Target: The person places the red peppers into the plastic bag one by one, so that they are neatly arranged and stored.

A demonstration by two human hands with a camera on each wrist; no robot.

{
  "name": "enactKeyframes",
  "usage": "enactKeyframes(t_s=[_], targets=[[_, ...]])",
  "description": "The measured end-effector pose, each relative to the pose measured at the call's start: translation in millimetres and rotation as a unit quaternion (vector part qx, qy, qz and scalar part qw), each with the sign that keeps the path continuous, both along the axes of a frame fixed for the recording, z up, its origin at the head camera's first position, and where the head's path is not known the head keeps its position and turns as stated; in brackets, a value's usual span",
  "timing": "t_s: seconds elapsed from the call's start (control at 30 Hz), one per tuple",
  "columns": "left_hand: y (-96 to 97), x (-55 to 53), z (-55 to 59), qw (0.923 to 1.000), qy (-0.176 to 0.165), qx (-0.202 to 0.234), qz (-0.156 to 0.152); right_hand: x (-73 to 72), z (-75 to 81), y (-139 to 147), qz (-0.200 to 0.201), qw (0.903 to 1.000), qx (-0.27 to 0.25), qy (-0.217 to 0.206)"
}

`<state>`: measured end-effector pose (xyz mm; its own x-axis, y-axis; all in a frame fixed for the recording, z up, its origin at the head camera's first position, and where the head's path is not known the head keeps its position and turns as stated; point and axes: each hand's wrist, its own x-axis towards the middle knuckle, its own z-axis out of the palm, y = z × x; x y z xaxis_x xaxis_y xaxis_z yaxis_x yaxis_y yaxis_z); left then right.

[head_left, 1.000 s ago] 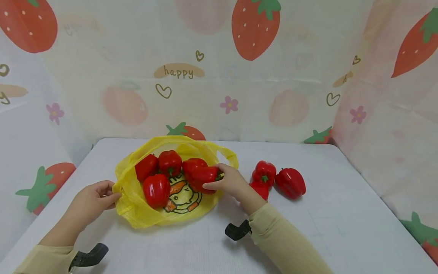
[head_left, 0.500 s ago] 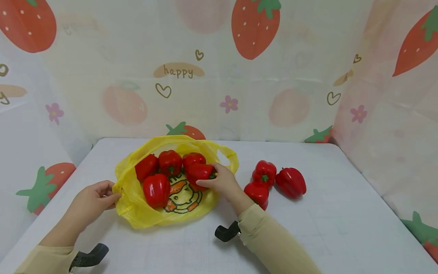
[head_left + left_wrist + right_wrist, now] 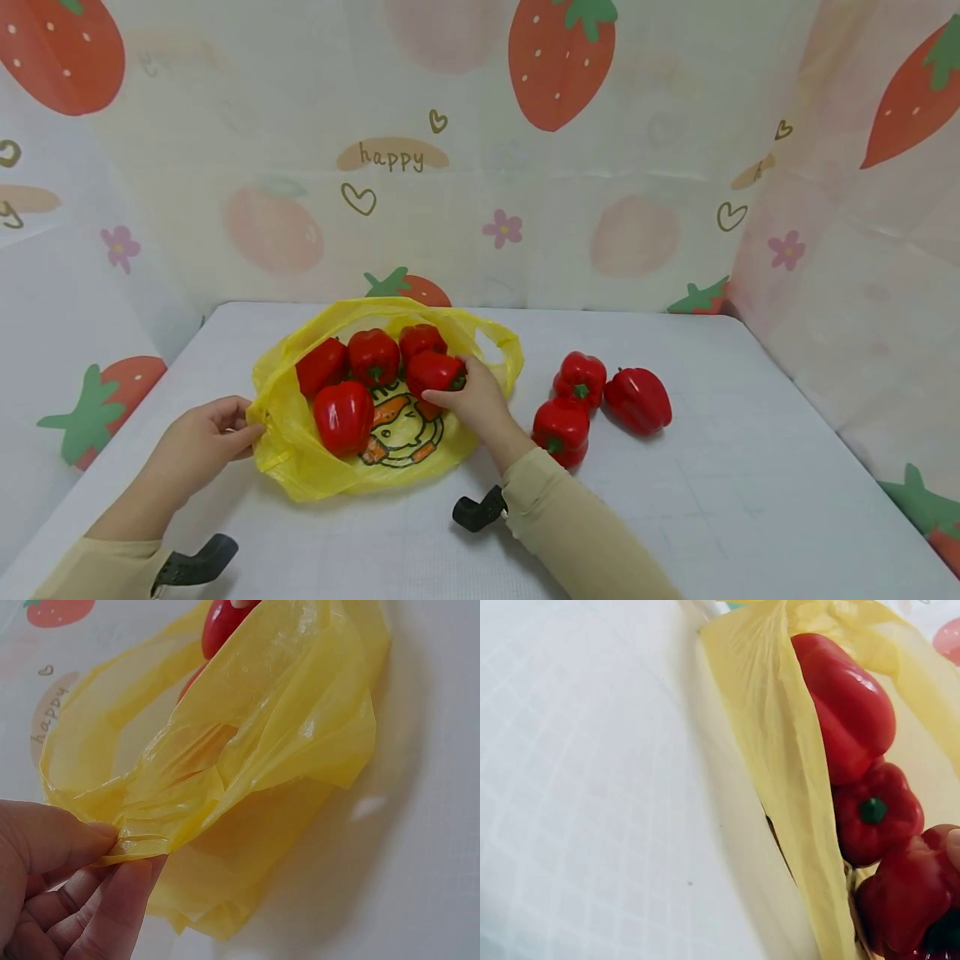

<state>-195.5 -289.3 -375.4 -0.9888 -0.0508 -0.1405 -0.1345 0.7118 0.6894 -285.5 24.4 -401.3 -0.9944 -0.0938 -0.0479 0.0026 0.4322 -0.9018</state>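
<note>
On the left of the head view, my left hand (image 3: 198, 442) pinches the rim of a yellow plastic bag (image 3: 300, 471) between thumb and fingers; the left wrist view shows the bag's edge (image 3: 142, 844) gathered there. The bag lies on its side with its mouth toward me, a cartoon face printed on it. My right hand (image 3: 480, 400) reaches into the mouth and grips a red bell pepper (image 3: 431, 372) by its stem end. Several other red bell peppers lie inside, one nearest the opening (image 3: 343, 418) and another farther back (image 3: 373, 356).
Right of the bag, three red bell peppers sit grouped on the white table: a near one (image 3: 561, 432), one behind it (image 3: 580, 377) and one at the right (image 3: 637, 402). Strawberry-print sheeting (image 3: 555, 192) stands behind the table and along both sides.
My right hand has moved left with its pepper, farther into the bag. The pepper behind it has shifted slightly back. My left hand stays at the rim.
</note>
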Motion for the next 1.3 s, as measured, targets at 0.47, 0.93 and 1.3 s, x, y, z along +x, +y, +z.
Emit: enactKeyframes(t_s=[0.47, 0.93, 1.3], targets=[[-0.2, 0.7, -1.0, 1.0, -0.003, 0.008, 0.001, -9.5, -11.5, -7, -0.007, 0.9999, 0.013, 0.0], [-1.4, 1.9, -1.5, 1.0, 0.003, 0.001, 0.001, -18.3, -14.3, -12, -0.02, 0.9995, 0.024, 0.0], [-0.7, 0.8, -1.8, 0.9999, 0.011, 0.003, -0.006, -9.2, -6.5, -1, -0.013, 0.9996, -0.024, -0.005]])
